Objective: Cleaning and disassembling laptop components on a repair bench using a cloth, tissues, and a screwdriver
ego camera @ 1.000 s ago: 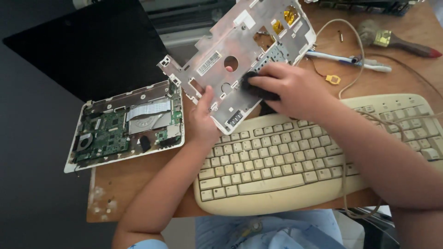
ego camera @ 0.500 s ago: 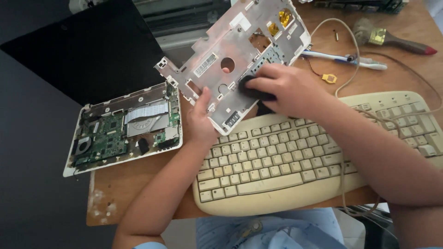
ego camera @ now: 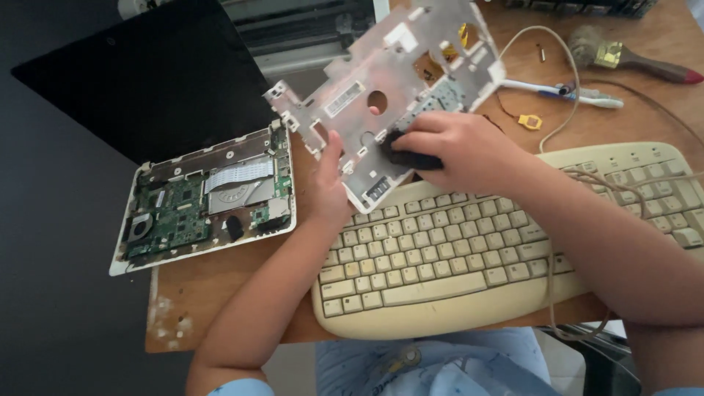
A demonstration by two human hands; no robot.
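My left hand grips the near edge of a silver laptop cover plate, holding it tilted above the desk. Against the plate's lower part, my right hand presses a small black object; what it is I cannot tell. Both forearms cross over a cream keyboard. To the left lies the opened laptop base with its green circuit board exposed and its black screen folded back.
On the wooden table behind the plate lie a blue-and-white pen, a brush with a red handle, a small yellow part and a beige cable.
The plate and both hands have stayed nearly in place; my right hand shifted slightly along the plate's lower part with the black object.
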